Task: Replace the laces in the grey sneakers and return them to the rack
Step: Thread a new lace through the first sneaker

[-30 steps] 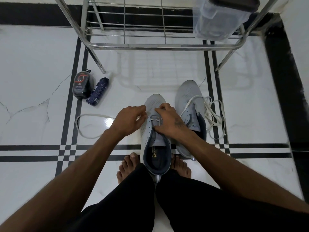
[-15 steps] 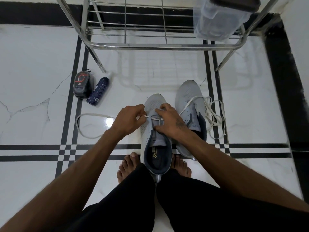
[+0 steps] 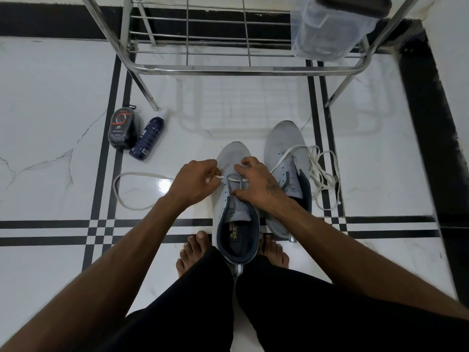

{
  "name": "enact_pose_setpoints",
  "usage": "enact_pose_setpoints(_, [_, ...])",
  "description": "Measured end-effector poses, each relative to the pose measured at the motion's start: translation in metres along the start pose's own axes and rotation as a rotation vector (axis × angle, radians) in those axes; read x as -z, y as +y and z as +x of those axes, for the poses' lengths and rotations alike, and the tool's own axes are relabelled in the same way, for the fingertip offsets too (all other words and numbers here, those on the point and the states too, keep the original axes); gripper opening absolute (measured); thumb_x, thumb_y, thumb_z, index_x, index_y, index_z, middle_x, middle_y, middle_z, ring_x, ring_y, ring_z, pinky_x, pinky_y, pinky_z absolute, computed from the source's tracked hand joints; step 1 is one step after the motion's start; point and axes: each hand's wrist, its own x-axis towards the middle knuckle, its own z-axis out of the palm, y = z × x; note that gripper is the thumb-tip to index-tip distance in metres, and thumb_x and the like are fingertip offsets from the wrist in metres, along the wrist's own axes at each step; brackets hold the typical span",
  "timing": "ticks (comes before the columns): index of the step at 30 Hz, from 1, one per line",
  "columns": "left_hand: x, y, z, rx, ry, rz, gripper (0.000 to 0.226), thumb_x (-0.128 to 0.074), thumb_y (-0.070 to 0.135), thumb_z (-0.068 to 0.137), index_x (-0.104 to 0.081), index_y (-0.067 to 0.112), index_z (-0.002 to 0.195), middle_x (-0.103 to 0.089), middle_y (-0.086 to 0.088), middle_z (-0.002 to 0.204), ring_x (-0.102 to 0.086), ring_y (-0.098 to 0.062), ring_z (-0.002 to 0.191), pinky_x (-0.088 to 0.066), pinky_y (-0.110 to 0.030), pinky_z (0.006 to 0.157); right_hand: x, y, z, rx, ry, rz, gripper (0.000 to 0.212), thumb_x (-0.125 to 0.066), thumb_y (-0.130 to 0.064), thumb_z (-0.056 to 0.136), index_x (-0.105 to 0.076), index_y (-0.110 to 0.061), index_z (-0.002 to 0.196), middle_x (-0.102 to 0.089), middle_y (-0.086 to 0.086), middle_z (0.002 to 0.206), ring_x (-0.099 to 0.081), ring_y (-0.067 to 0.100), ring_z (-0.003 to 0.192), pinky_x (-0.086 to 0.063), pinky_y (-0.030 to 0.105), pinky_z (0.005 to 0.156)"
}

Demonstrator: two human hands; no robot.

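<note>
Pinching the lace [image 3: 220, 177] tip, the left hand [image 3: 195, 180] sits left of the sneaker [image 3: 234, 199] (toe pointing away); the right hand [image 3: 256, 185] seemingly pinches its eyelet edge.

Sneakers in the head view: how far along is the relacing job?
Early. Done: little; the near sneaker has one white lace across its lowest eyelets only. In hand: the left hand pinches that lace's tip while the right hand steadies the shoe. Left: the remaining eyelets, the far sneaker with loose laces draped over it, and returning both to the rack.
</note>
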Motion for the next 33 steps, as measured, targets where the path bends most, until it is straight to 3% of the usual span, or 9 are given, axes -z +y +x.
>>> enact_pose_setpoints(8, [-0.002, -0.003, 0.000, -0.003, -0.009, 0.018, 0.017, -0.068, 0.015, 0.085, -0.057, 0.004, 0.077, -0.073, 0.004, 0.090, -0.065, -0.019, 0.082, -0.035, -0.024, 0.062, 0.000, 0.001, 0.001, -0.017, -0.006, 0.009, 0.063, -0.078, -0.026, 0.079, -0.057, -0.005, 0.135, -0.038, 0.012, 0.145, -0.041, 0.029, 0.131, -0.037, 0.033, 0.107])
enact_pose_setpoints(12, [0.002, 0.000, -0.003, 0.033, 0.009, -0.010, 0.025, -0.066, 0.020, 0.089, -0.046, 0.013, 0.075, -0.074, 0.003, 0.094, -0.066, -0.019, 0.082, -0.045, -0.031, 0.065, -0.001, -0.001, 0.000, -0.011, -0.007, -0.015, 0.057, -0.076, -0.029, 0.082, -0.059, -0.004, 0.130, -0.039, 0.013, 0.143, -0.042, 0.030, 0.129, -0.040, 0.035, 0.106])
enact_pose_setpoints(16, [0.014, -0.005, -0.005, 0.058, 0.019, 0.063, 0.023, -0.065, 0.034, 0.093, -0.052, 0.019, 0.081, -0.061, 0.004, 0.069, -0.055, -0.020, 0.063, -0.039, -0.032, 0.058, 0.013, -0.005, -0.004, 0.017, -0.040, -0.042, 0.045, -0.058, -0.037, 0.096, -0.057, -0.009, 0.132, -0.044, 0.010, 0.139, -0.044, 0.027, 0.125, -0.041, 0.040, 0.105])
enact_pose_setpoints(20, [0.037, -0.013, -0.013, 0.126, -0.027, 0.079, 0.016, -0.064, 0.043, 0.092, -0.066, 0.028, 0.090, -0.065, 0.010, 0.072, -0.061, -0.011, 0.070, -0.048, -0.032, 0.064, 0.053, -0.005, -0.009, -0.009, -0.090, -0.362, 0.025, -0.045, -0.028, 0.099, -0.061, -0.011, 0.109, -0.064, 0.008, 0.100, -0.060, 0.028, 0.096, -0.041, 0.037, 0.088])
enact_pose_setpoints(23, [0.054, -0.003, -0.015, 0.127, -0.037, 0.112, 0.011, -0.065, 0.042, 0.092, -0.070, 0.033, 0.093, -0.067, 0.014, 0.078, -0.062, -0.009, 0.076, -0.049, -0.029, 0.066, 0.083, -0.020, -0.015, -0.021, -0.223, -0.565, 0.023, -0.052, -0.030, 0.096, -0.060, -0.010, 0.091, -0.058, 0.005, 0.080, -0.061, 0.024, 0.081, -0.034, 0.031, 0.076])
enact_pose_setpoints(26, [0.077, 0.018, -0.011, 0.064, -0.095, 0.192, 0.012, -0.065, 0.039, 0.093, -0.072, 0.032, 0.098, -0.066, 0.015, 0.085, -0.058, -0.005, 0.076, -0.042, -0.024, 0.062, 0.114, -0.045, -0.017, -0.045, -0.298, -0.597, 0.019, -0.055, -0.023, 0.095, -0.062, -0.009, 0.106, -0.065, 0.008, 0.100, -0.058, 0.022, 0.083, -0.042, 0.029, 0.070])
enact_pose_setpoints(28, [0.097, 0.037, -0.004, 0.030, -0.164, 0.254, 0.013, -0.064, 0.038, 0.093, -0.073, 0.030, 0.099, -0.068, 0.012, 0.090, -0.061, -0.007, 0.081, -0.046, -0.027, 0.066, 0.139, -0.063, -0.020, -0.064, -0.311, -0.587, 0.023, -0.056, -0.022, 0.096, -0.060, -0.010, 0.116, -0.063, 0.008, 0.112, -0.061, 0.023, 0.095, -0.049, 0.030, 0.075])
enact_pose_setpoints(30, [0.118, 0.058, 0.003, 0.008, -0.209, 0.320, 0.015, -0.065, 0.037, 0.093, -0.074, 0.028, 0.100, -0.070, 0.010, 0.094, -0.064, -0.010, 0.087, -0.053, -0.032, 0.075, 0.168, -0.081, -0.025, -0.083, -0.295, -0.560, 0.026, -0.060, -0.024, 0.095, -0.059, -0.010, 0.117, -0.062, 0.008, 0.115, -0.061, 0.024, 0.103, -0.053, 0.033, 0.085])
enact_pose_setpoints(33, [0.153, 0.088, 0.010, -0.033, -0.213, 0.403, 0.016, -0.066, 0.038, 0.092, -0.075, 0.026, 0.100, -0.071, 0.009, 0.097, -0.064, -0.011, 0.089, -0.053, -0.034, 0.082, 0.207, -0.104, -0.036, -0.070, -0.220, -0.508, 0.023, -0.063, -0.027, 0.094, -0.063, -0.011, 0.110, -0.066, 0.007, 0.111, -0.063, 0.024, 0.100, -0.054, 0.037, 0.088])
